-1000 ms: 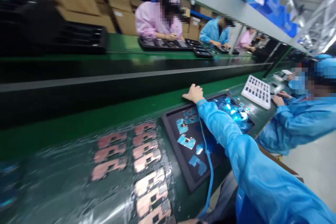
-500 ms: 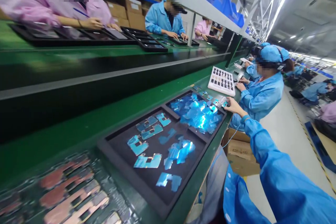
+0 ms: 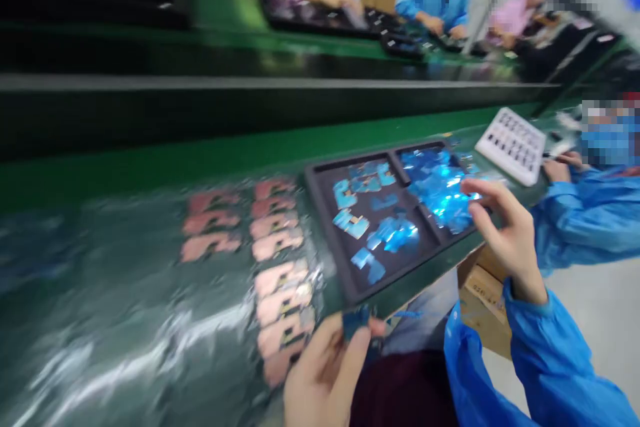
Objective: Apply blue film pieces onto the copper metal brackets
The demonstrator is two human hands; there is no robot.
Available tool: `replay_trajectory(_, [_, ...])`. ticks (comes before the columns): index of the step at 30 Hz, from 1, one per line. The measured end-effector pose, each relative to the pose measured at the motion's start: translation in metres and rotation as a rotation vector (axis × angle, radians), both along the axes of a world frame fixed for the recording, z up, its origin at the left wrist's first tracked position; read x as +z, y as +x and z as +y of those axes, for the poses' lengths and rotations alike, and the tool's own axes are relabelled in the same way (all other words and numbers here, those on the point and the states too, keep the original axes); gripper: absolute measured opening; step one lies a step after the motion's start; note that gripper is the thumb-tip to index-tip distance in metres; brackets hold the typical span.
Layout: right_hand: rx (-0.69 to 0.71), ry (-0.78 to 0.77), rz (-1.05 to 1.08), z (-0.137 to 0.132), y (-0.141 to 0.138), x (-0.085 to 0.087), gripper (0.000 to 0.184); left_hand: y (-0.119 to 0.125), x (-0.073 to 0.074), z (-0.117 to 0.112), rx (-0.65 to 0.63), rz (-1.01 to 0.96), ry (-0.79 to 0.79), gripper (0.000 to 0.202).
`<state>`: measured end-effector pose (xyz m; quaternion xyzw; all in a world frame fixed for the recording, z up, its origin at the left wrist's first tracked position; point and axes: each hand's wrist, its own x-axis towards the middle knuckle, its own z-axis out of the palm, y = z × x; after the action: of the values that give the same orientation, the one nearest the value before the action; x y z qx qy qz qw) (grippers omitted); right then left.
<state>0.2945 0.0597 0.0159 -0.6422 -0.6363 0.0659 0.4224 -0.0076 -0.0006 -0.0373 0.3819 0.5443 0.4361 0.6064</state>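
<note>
Low in the view, my left hand [image 3: 323, 370] grips a small circuit board [image 3: 356, 322] with a dark blue face between thumb and fingers. My right hand [image 3: 507, 233] hangs over the right end of a black tray [image 3: 327, 230], thumb and forefinger apart, nothing visible between them. Beneath it lies a heap of shiny blue film pieces [image 3: 440, 190]. The tray's other compartment has several blue-covered circuit boards [image 3: 350, 223] and some loose blue film [image 3: 395, 233]. Left of the tray, copper-coloured circuit boards [image 3: 283, 280] lie in columns on the bench, near my left hand.
A white tray [image 3: 513, 147] of small dark parts stands beyond the black tray, beside a co-worker's hands [image 3: 563, 167]. Across a raised ledge [image 3: 225, 83], other people work at black trays. A cardboard box [image 3: 483, 293] sits below the bench edge.
The view has swung left and down. My left hand has come into view with a circuit board. My right hand has drawn back from small parts beyond the tray, its fingers now apart.
</note>
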Motion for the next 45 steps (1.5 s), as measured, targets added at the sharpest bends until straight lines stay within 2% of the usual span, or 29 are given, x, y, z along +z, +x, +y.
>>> replay_trajectory(2, [0.358,-0.096,0.095,-0.012,-0.059,0.001,0.040,0.006,0.003,0.008,0.021,-0.018,0.024,0.022])
replay_trajectory(4, [0.557,-0.199,0.283,-0.020,-0.102,-0.005,0.038,0.010,0.006,0.015,0.079,-0.014,0.059,0.019])
replay_trajectory(6, [0.583,-0.268,0.472,-0.023,-0.127,-0.020,0.024,0.013,0.008,0.017,0.129,0.018,0.096,0.013])
replay_trajectory(8, [0.532,-0.300,0.599,-0.022,-0.137,-0.035,0.007,0.014,0.008,0.013,0.149,0.059,0.133,0.007])
replay_trajectory(9, [0.506,-0.306,0.632,-0.022,-0.139,-0.042,0.004,0.015,0.008,0.010,0.152,0.081,0.151,0.006])
replay_trajectory(12, [0.455,-0.303,0.662,-0.023,-0.139,-0.052,0.015,0.015,0.004,0.002,0.170,0.147,0.195,0.005])
replay_trajectory(15, [0.423,-0.318,0.716,-0.027,-0.139,-0.052,0.024,0.014,0.000,-0.002,0.178,0.170,0.205,0.005])
replay_trajectory(18, [0.455,-0.339,0.752,-0.030,-0.141,-0.050,0.016,0.014,-0.002,-0.003,0.187,0.167,0.198,0.007])
replay_trajectory(21, [0.457,-0.273,0.742,-0.031,-0.143,-0.053,0.011,0.014,-0.002,-0.004,0.205,0.212,0.203,0.008])
replay_trajectory(26, [0.394,-0.210,0.674,-0.029,-0.142,-0.059,0.028,0.016,-0.003,-0.006,0.171,0.188,0.235,0.007])
replay_trajectory(27, [0.391,-0.196,0.648,-0.029,-0.141,-0.058,0.028,0.017,-0.003,-0.006,0.171,0.178,0.230,0.008])
replay_trajectory(30, [0.382,-0.061,0.445,-0.031,-0.137,-0.054,0.011,0.018,-0.006,-0.005,0.211,0.166,0.196,0.010])
replay_trajectory(33, [0.372,0.122,0.145,-0.037,-0.135,-0.050,0.032,0.019,-0.009,-0.005,0.251,0.215,0.231,0.011])
replay_trajectory(35, [0.371,0.192,0.026,-0.040,-0.134,-0.048,0.043,0.017,-0.009,-0.006,0.225,0.253,0.285,0.018])
replay_trajectory(39, [0.386,0.242,-0.046,-0.043,-0.128,-0.048,0.056,0.010,-0.003,-0.009,0.094,0.226,0.318,0.025])
replay_trajectory(45, [0.437,0.286,-0.083,-0.051,-0.118,-0.051,0.053,0.001,0.006,-0.006,-0.006,0.145,0.251,0.023])
